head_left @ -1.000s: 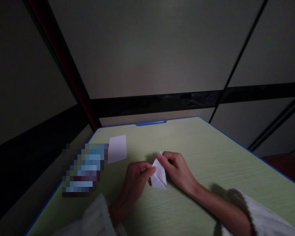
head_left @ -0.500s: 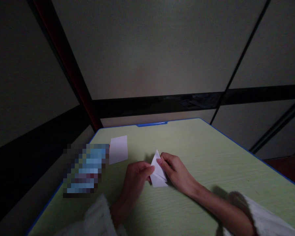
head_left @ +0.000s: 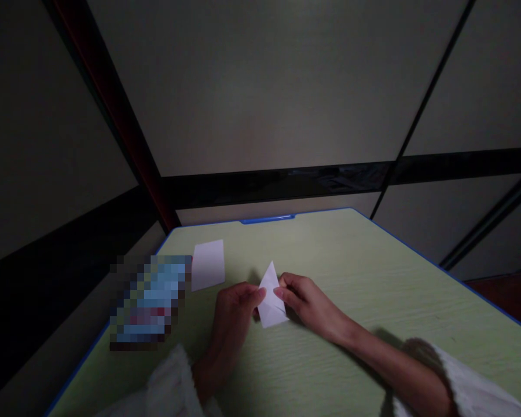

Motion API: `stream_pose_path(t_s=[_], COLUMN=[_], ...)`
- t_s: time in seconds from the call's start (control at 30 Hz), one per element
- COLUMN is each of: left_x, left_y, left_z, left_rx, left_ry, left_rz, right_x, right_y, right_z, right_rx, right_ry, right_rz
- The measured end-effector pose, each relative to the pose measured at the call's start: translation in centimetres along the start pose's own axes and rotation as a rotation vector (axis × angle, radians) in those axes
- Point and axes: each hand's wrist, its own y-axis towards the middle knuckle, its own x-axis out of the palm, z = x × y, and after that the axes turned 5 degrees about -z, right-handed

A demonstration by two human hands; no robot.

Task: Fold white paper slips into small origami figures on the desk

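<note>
A small white folded paper with a pointed top and visible crease lines is held between my two hands, just over the table. My left hand pinches its left edge, the thumb lying on the front face. On the opposite edge, my right hand grips the paper with its thumb in front and fingers curled behind. The fingers behind the paper are partly hidden.
A flat white sheet of paper lies on the light green table, left of my hands. Beside it is a pixelated flat object near the left edge. Blue trim and a blue handle mark the far edge, with cabinet panels behind.
The folded paper and my left hand have shifted slightly left. My right thumb has moved from the middle of the paper toward its right edge.
</note>
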Motion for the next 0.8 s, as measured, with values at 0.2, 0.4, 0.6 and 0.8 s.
stream_pose_path(t_s=[0.2,0.4,0.6,0.8], left_x=[0.08,0.03,-0.26,-0.39], left_y=[-0.05,-0.03,0.24,0.28], left_z=[0.41,0.48,0.27,0.12], left_rx=[0.007,0.006,0.031,0.061], left_ry=[-0.003,-0.007,-0.018,-0.016], left_rz=[0.022,0.054,0.112,0.156], right_x=[0.26,-0.14,-0.14,0.02], right_y=[-0.18,-0.06,-0.07,-0.21], right_z=[-0.14,-0.20,-0.22,-0.56], right_rx=[0.031,0.059,0.034,0.025], right_ry=[-0.030,0.114,0.152,-0.024], right_rz=[-0.022,-0.100,-0.095,-0.067])
